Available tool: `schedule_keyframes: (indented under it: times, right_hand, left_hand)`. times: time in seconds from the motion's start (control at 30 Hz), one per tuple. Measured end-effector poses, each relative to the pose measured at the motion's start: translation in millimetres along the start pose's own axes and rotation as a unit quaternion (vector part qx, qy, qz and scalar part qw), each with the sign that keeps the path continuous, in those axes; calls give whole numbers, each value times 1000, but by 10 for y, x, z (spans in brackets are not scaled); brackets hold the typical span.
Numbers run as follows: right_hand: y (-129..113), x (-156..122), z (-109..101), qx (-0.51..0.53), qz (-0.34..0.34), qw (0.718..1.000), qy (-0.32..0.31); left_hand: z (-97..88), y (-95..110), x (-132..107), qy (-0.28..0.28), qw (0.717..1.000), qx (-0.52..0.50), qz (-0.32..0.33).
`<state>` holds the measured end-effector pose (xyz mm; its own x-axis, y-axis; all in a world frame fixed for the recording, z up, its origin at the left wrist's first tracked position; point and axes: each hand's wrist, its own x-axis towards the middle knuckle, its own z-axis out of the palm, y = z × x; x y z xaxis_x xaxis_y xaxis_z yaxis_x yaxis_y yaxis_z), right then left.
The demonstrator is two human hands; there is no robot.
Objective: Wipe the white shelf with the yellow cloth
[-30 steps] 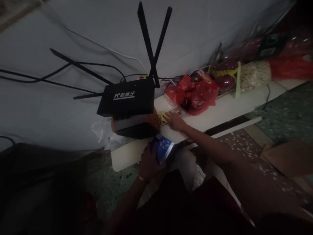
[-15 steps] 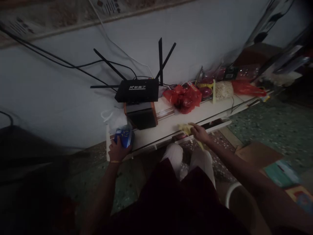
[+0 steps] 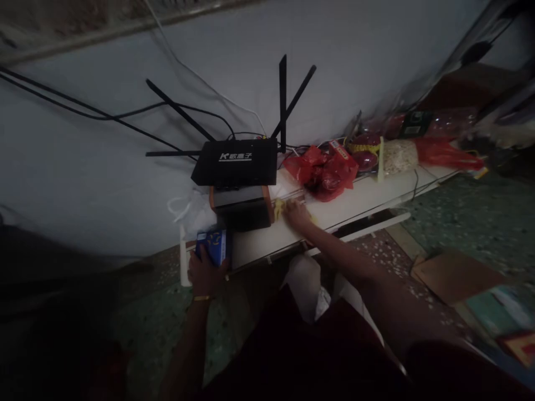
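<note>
My left hand is closed around the lower part of a blue box at the left end of the long white cabinet top. Under my right hand is a bunched yellow cloth, pressed on the white surface just right of a dark speaker-like box with orange edges. My fingers cover most of the cloth. A black router-like box with several antennas rests on top of the speaker-like box.
Beside the blue box lies a white plastic bag. Red plastic bags and a bag of pale grains stand along the cabinet's right part. Cables run along the wall. Flattened cardboard lies on the floor at right.
My right hand has moved left and back across the cabinet top with the yellow cloth, to beside the speaker-like box. My left hand stays on the blue box. The view has shifted slightly.
</note>
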<state>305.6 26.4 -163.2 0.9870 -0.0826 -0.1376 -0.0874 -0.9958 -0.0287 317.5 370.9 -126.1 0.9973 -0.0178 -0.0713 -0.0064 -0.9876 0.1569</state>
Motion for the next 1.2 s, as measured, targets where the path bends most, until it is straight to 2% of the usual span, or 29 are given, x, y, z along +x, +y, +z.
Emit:
schedule_keyframes:
  times: [0.1,0.17,0.23,0.33,0.4,0.47,0.5,0.57,0.73,0.8,0.87,0.97,1.1,1.2]
  right_hand:
    - [-40,-525,169,-13,-83,996,-28]
    - [24,-614,187,-20,-96,995,-34]
    - [156,-404,129,-26,-55,998,-30]
    - [382,248,-40,-27,41,999,1]
    - [475,634,-149,-18,75,997,19]
    - [483,807,-208,-8,87,996,26]
    - [453,796,-212,-7,86,996,27]
    - [331,596,-173,-16,62,998,16]
    - [-37,-346,1,-36,-40,998,-35]
    - [-64,-598,17,-38,-55,996,-51]
    - [-17,-684,4,-39,-66,995,-63]
    - [81,-516,-36,-45,-31,997,-58]
    - [118,36,-129,-54,76,995,-39]
    - [146,416,-236,-42,112,992,-30]
  left_hand:
    - [5,-45,-1,-10,1000,-11,-8]
    - [13,-109,-17,-14,1000,-18,-12]
    - [18,-170,-43,-17,1000,-19,-15]
    - [18,-192,-72,-10,1000,-12,-14]
    - [20,-154,-67,2,1000,-6,-17]
    - [26,-101,-43,12,1000,-2,-27]
    - [30,-78,-26,14,999,-3,-32]
    - [37,-50,4,10,999,-8,-38]
    - [19,-20,17,19,999,-23,-41]
    - [-8,-3,4,16,999,-26,-45]
    - [-27,8,-8,9,998,-33,-45]
    - [-11,5,-10,11,998,-39,-39]
    - [50,-7,0,19,998,-50,-43]
    - [37,-10,-15,18,997,-55,-49]
